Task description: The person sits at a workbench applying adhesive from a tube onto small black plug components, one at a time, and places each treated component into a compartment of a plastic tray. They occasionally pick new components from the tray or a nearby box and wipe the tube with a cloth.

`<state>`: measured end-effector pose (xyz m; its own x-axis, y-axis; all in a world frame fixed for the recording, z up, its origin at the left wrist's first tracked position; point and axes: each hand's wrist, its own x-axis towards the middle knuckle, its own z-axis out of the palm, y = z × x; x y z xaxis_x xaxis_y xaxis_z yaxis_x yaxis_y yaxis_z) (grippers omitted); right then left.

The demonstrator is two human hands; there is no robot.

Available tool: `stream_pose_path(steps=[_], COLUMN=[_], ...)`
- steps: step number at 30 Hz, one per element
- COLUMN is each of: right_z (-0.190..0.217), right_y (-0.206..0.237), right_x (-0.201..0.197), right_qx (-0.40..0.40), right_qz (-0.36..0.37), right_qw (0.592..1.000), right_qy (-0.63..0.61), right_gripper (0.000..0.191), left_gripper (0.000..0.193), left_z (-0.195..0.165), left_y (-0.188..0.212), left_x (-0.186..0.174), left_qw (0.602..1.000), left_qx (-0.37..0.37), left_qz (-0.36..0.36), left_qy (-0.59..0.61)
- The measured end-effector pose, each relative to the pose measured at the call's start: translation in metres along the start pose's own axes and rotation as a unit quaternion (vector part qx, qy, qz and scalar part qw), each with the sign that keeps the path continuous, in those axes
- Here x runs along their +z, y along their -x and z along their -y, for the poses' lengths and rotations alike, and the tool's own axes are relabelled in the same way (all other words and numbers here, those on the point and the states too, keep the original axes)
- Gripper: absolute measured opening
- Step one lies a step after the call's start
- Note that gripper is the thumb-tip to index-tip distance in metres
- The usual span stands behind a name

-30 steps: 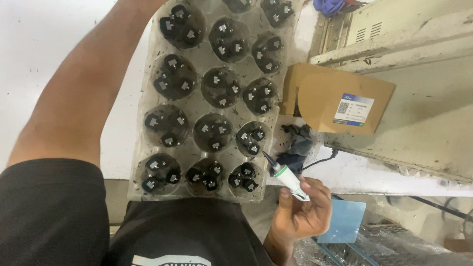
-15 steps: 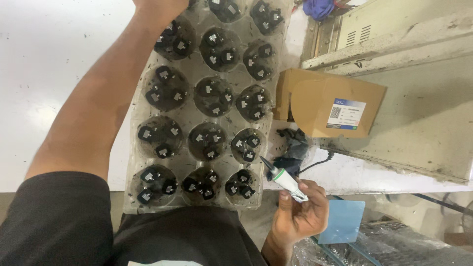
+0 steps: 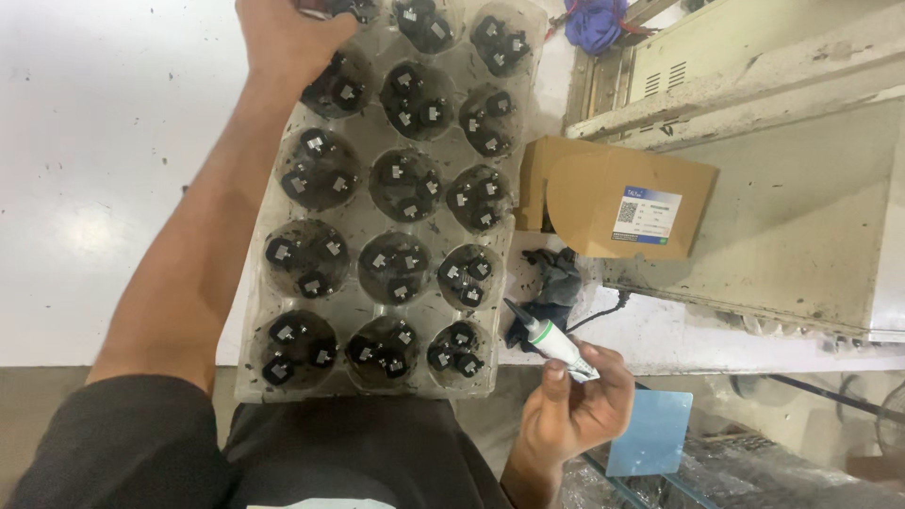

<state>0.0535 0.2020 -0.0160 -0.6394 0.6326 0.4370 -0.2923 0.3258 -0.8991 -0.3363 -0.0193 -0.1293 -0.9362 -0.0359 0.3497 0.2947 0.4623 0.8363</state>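
Two hands work over a clear plastic tray (image 3: 363, 300) whose round wells each hold small black parts with pale labels. The left hand (image 3: 283, 38), at eleven o'clock, reaches to the tray's far end with fingers curled over a well; whether it grips anything I cannot tell. At five o'clock the right hand (image 3: 575, 405) is clamped on a small white glue tube (image 3: 551, 337) with a dark nozzle aimed toward ten o'clock. A brown cardboard box (image 3: 613, 193) lies at three o'clock, beside the tray.

Bright, even light — tabletop glare
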Motion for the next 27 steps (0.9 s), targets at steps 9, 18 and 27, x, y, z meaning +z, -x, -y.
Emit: stream_pose_path(steps=[9, 18, 27], right_z=[0.013, 0.041, 0.052], right_y=[0.012, 0.037, 0.044], right_x=[0.017, 0.026, 0.026], right_qx=[0.152, -0.066, -0.131], right_qz=[0.095, 0.100, 0.121], right_qw=[0.954, 0.989, 0.981], right_qy=[-0.239, -0.092, -0.073], right_gripper=[0.034, 0.042, 0.034], left_gripper=[0.040, 0.049, 0.046], left_z=[-0.134, -0.200, -0.212], left_y=[0.155, 0.222, 0.254], left_x=[-0.098, -0.149, -0.171], left_qw=[0.881, 0.846, 0.852], left_qx=[-0.253, -0.224, -0.194], left_qz=[0.086, 0.182, 0.177], left_qy=[0.390, 0.449, 0.454])
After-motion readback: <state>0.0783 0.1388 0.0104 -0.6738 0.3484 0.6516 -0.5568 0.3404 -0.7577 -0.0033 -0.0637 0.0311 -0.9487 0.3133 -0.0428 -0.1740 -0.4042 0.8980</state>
